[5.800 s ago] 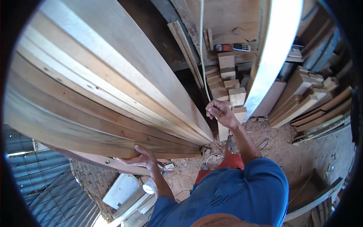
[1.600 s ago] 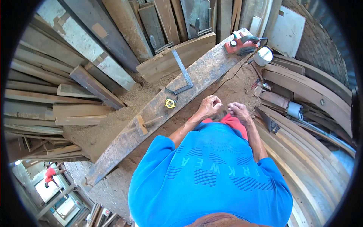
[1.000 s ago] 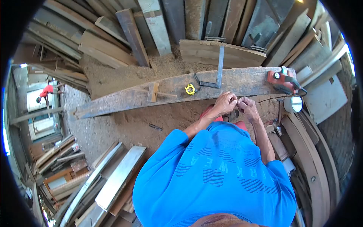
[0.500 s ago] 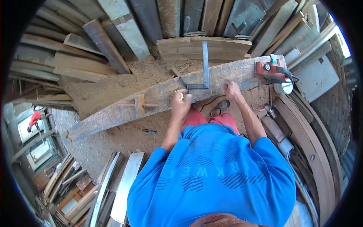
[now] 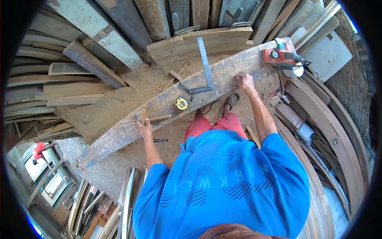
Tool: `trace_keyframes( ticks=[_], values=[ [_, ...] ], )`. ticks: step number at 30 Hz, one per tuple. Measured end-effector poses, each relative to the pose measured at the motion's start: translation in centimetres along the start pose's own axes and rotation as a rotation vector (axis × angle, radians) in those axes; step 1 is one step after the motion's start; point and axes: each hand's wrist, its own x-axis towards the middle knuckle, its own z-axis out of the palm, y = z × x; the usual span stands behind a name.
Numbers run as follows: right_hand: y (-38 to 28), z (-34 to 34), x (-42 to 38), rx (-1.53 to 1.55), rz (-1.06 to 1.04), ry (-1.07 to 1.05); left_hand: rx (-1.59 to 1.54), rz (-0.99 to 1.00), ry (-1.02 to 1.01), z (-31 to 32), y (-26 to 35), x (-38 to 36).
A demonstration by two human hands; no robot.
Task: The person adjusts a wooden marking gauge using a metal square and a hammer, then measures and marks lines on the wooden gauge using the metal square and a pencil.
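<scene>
One left hand (image 5: 145, 130) has its grip part-closed at the near end of the wooden gauge (image 5: 141, 114), which lies on the left of the worktop (image 5: 104, 143); firmness of hold cannot be confirmed. The right hand (image 5: 246, 83), fingers curled, is at the worktop's right; contents cannot be told. Between them lie a yellow tape measure (image 5: 181, 104) and metal square (image 5: 205, 63), with a red planer (image 5: 279, 54) at the far right end.

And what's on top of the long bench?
A red planer, metal square, yellow tape measure and a wooden block with a rod, the left hand at it. The surface beneath the planer and right hand is covered.
</scene>
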Motion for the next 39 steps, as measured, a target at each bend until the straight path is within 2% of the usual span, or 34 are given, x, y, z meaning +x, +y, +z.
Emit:
trace_keyframes(
  ticks=[5, 9, 10, 12, 15, 17, 19, 20, 23, 30, 32, 39],
  values=[
    [1.3, -0.3, -1.2, 0.044, 0.068, 0.093, 0.080, -0.022, -0.068, -2.2, 3.3, -1.4],
    [-0.5, -1.0, -2.5, 0.056, 0.094, 0.110, 0.164, -0.016, -0.088, -2.6, 5.1, -2.3],
    [-0.9, -0.8, -2.7, 0.062, 0.091, 0.110, 0.095, 0.083, -0.035, -0.2, 2.0, -0.8],
    [-2.3, -0.3, -3.4, 0.060, 0.058, 0.108, 0.124, 0.145, -0.070, 0.0, 2.5, -0.5],
    [-6.5, 1.2, -4.5, 0.031, -0.085, 0.008, 0.183, 0.187, -0.122, -1.0, 7.0, -2.4],
    [-10.8, 2.5, -5.1, -0.077, -0.092, -0.194, 0.173, 0.238, -0.148, -1.5, 9.1, -2.8],
    [-14.3, 3.9, -5.3, -0.005, -0.280, -0.214, 0.115, 0.326, -0.175, -1.2, 9.4, -2.1],
    [-15.9, 4.7, -5.2, -0.035, -0.187, -0.277, 0.134, 0.412, -0.134, -0.4, 8.6, -1.5],
    [-18.8, 6.4, -4.0, -0.043, -0.225, -0.333, 0.106, 0.441, -0.171, -0.5, 7.8, -0.8],
    [-20.4, 9.4, 0.0, -0.051, -0.329, -0.175, 0.060, 0.647, -0.151, -0.6, 5.9, 1.0],
    [-22.0, 8.1, 1.8, -0.084, -0.275, -0.222, 0.070, 0.651, -0.176, -0.6, 5.7, 1.7],
    [-25.2, 8.5, 6.4, -0.203, -0.308, -0.371, 0.067, 0.623, -0.200, -1.5, 6.5, 1.1]
  ],
)
